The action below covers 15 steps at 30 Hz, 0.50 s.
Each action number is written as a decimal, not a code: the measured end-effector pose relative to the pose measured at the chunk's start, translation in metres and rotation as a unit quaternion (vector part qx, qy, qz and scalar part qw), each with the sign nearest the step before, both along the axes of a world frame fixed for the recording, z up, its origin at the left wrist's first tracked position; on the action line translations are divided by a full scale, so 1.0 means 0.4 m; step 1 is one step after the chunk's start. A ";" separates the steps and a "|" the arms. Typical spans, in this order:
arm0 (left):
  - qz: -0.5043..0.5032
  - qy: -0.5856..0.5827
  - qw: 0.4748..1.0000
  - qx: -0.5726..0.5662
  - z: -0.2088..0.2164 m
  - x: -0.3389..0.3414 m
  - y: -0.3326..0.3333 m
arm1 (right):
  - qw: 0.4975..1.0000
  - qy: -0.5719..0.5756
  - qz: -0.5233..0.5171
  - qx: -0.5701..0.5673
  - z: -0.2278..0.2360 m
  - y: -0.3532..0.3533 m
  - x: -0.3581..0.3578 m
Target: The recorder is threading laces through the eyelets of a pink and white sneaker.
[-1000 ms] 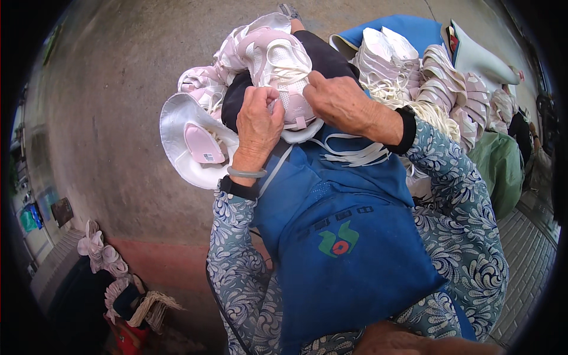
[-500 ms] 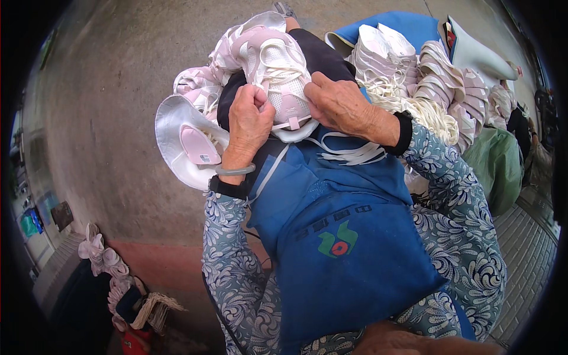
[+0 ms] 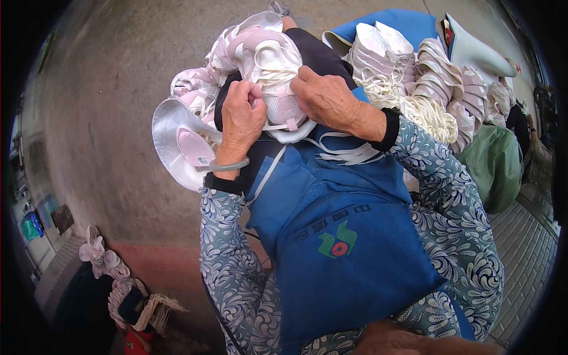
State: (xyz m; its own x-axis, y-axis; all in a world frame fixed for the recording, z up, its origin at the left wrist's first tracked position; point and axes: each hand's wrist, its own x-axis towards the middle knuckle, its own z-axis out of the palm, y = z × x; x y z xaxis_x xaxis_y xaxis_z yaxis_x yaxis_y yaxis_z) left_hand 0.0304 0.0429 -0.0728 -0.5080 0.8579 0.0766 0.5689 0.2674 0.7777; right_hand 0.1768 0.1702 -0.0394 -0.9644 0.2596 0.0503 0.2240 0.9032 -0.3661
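A pink and white shoe upper (image 3: 277, 102) lies across my lap, its toe end toward me. White shoelaces (image 3: 277, 64) criss-cross its middle and loop loosely near the top. At its left edge my left hand (image 3: 241, 115) is closed, thumb and bent fingers pinching beside the lacing. My right hand (image 3: 331, 102) pinches the opposite edge, its fingertips close to the laces. Whether a strand of lace is also between the fingers is hidden. A bundle of spare white laces (image 3: 349, 152) rests on my blue apron (image 3: 349, 272) below the right wrist.
More pink and white uppers (image 3: 192, 145) hang beside my left leg. Stacked uppers (image 3: 384, 56) and piled cream laces (image 3: 429, 118) lie to the right, near a blue mat (image 3: 393, 23) and green bag (image 3: 494, 165). Another row of uppers (image 3: 112, 266) is at lower left.
Both hands have shifted slightly up along the shoe upper, away from my body. They stay closed at its two edges, and the upper stays on my lap.
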 end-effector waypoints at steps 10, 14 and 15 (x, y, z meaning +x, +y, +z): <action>-0.049 0.160 0.985 -0.045 0.050 0.021 0.010 | 1.000 -0.017 -0.002 0.012 0.000 -0.008 -0.010; -0.083 0.098 0.991 -0.046 0.052 0.006 0.019 | 1.000 0.005 0.000 0.006 0.010 -0.001 -0.007; -0.081 0.098 0.991 -0.047 0.046 0.003 0.020 | 1.000 0.004 0.001 0.006 0.011 0.000 -0.008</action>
